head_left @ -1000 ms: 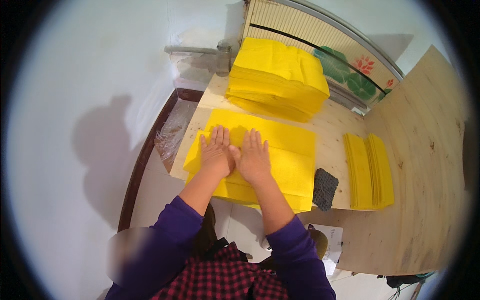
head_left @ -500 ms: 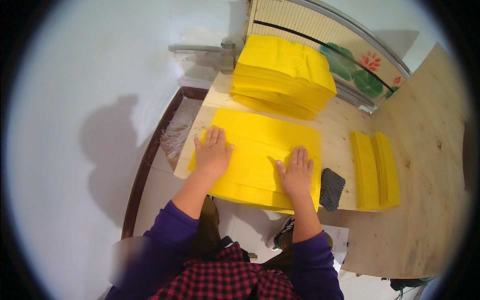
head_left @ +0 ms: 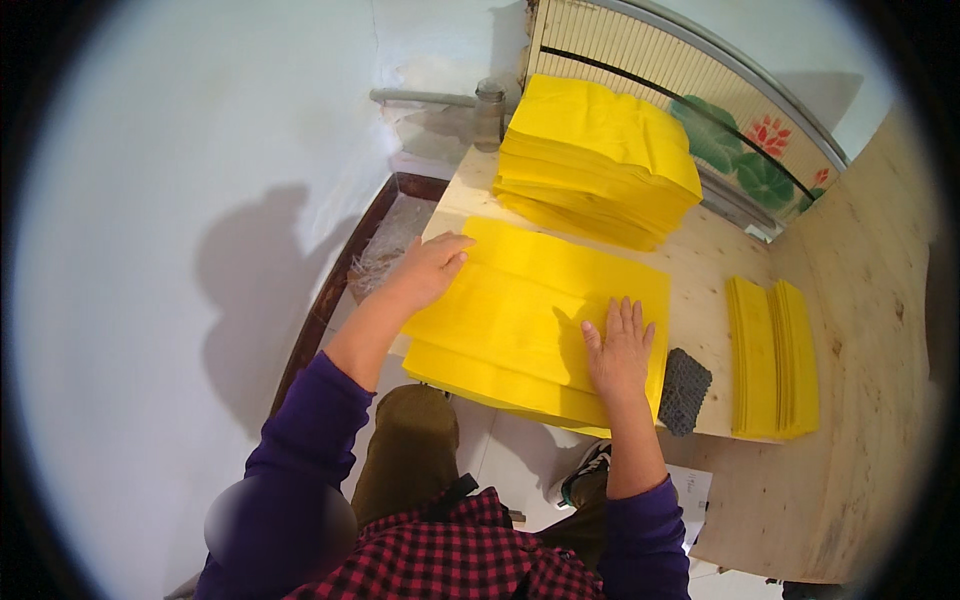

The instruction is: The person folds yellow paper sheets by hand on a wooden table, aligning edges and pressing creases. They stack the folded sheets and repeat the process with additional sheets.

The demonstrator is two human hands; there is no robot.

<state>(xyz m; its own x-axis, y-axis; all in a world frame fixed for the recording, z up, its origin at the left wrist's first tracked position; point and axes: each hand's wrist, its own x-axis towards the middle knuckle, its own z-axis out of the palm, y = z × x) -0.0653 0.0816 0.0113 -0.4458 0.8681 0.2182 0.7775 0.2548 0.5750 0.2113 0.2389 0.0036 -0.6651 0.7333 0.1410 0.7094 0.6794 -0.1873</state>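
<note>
Flat yellow cloth-like sheets [head_left: 520, 300] lie stacked on the wooden table in front of me, their near edges uneven and jutting past the table's front. At the stack's left edge is my left hand [head_left: 428, 272], fingers stretched toward the right and thumb a little apart; I see nothing held in it. My right hand [head_left: 622, 355] rests palm down on the right part of the top sheet, its fingers spread. Just right of the stack lies a dark grey knobbly pad [head_left: 685, 392].
A tall pile of folded yellow sheets [head_left: 598, 150] stands behind, with a glass jar [head_left: 489, 115] beside it. Two narrow yellow bundles [head_left: 775, 358] stand at the right by a wooden panel [head_left: 870, 330]. A white wall [head_left: 140, 300] bounds the left.
My left hand has gone from lying flat on the sheets to their left edge, its fingers turned rightward. My right hand stays on the stack. The whole view has shifted slightly.
</note>
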